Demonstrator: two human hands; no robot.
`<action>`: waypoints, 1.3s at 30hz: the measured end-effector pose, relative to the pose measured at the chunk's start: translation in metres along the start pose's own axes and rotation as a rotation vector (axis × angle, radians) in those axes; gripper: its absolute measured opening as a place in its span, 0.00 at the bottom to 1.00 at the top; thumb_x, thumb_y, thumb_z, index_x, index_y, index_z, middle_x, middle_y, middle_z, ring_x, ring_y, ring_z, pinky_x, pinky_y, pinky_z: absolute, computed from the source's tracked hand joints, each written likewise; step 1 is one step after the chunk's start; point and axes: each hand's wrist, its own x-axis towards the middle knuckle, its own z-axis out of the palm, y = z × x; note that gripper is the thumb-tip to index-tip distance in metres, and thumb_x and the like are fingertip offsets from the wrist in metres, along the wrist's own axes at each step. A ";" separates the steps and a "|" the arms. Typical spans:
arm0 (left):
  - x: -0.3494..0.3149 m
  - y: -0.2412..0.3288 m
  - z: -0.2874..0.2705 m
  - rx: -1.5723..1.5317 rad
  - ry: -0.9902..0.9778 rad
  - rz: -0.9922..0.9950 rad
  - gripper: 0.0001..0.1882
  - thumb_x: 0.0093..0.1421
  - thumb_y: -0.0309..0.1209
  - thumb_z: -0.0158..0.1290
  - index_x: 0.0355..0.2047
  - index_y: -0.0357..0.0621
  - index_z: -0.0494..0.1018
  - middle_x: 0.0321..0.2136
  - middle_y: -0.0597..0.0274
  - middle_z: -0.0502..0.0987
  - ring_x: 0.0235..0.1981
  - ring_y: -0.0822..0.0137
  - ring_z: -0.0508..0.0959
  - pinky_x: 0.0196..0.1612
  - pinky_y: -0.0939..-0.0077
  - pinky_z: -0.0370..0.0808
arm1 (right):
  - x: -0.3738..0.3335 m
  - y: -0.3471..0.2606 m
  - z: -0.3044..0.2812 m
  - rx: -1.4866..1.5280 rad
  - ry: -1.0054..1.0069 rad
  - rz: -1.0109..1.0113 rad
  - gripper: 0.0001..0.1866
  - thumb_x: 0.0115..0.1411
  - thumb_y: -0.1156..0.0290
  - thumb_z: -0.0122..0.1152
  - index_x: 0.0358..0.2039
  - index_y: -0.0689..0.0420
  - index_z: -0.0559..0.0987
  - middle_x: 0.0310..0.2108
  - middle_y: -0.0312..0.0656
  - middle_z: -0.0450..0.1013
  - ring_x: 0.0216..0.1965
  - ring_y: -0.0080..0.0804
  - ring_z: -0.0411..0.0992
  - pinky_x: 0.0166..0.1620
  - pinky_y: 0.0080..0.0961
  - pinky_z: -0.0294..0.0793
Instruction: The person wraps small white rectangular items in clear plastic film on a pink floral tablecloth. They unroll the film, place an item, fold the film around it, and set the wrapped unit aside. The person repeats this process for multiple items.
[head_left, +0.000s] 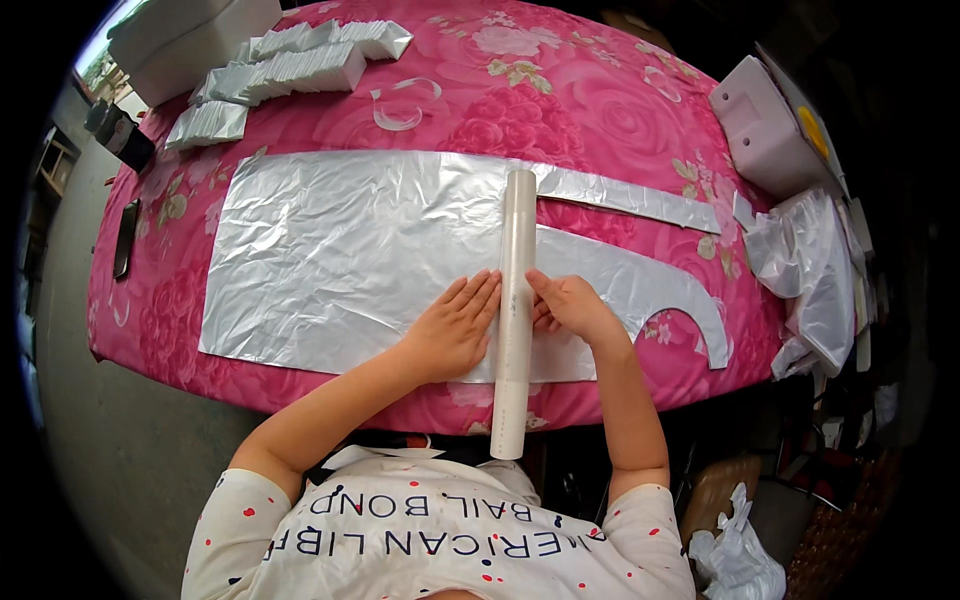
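Observation:
A long pale tube [516, 240] lies across a flat, creased silvery plastic sheet [320, 260], its near end sticking out past the table's front edge. My left hand [450, 325] rests flat on the sheet just left of the tube, fingers stretched out and together, their tips beside it. On the tube's other side is my right hand [578, 308], thumb against the tube and fingers curled at its edge. To the right, the sheet splits into a narrow straight strip [630, 197] and a wider part with a round cut-out.
Folded silvery packets [290, 75] stand in rows at the far left beside a white foam box [190, 50]. A dark bottle [120, 135] and a black phone-like object [126, 238] are at the left edge. On the right are a white box [770, 125] and clear plastic bags [805, 270].

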 end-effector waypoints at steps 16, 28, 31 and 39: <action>-0.004 -0.001 0.001 -0.008 0.005 -0.011 0.32 0.57 0.34 0.40 0.59 0.29 0.51 0.62 0.44 0.51 0.64 0.53 0.49 0.65 0.61 0.44 | 0.125 0.010 -0.070 1.653 0.253 -0.333 0.19 0.57 0.65 0.50 0.44 0.65 0.67 0.43 0.48 0.69 0.47 0.43 0.68 0.51 0.40 0.69; -0.006 -0.001 0.003 -0.041 0.059 -0.021 0.33 0.54 0.32 0.42 0.59 0.30 0.52 0.61 0.44 0.52 0.64 0.53 0.51 0.64 0.60 0.46 | 0.029 -0.070 -0.096 0.996 0.151 -1.001 0.14 0.61 0.69 0.45 0.43 0.62 0.74 0.49 0.47 0.70 0.54 0.37 0.66 0.55 0.35 0.67; -0.006 -0.001 0.001 -0.039 0.024 -0.001 0.32 0.54 0.33 0.41 0.59 0.29 0.52 0.61 0.42 0.53 0.63 0.51 0.53 0.64 0.59 0.48 | 0.026 -0.106 0.010 0.551 -0.072 -1.004 0.16 0.59 0.74 0.52 0.47 0.64 0.72 0.50 0.46 0.70 0.54 0.31 0.66 0.57 0.24 0.60; -0.002 -0.003 0.009 -0.012 0.114 0.051 0.33 0.59 0.40 0.40 0.58 0.27 0.51 0.61 0.40 0.52 0.63 0.49 0.53 0.63 0.57 0.49 | 0.060 -0.100 0.192 -0.312 -0.416 -0.947 0.36 0.53 0.59 0.59 0.58 0.64 0.60 0.54 0.56 0.64 0.54 0.48 0.64 0.55 0.31 0.63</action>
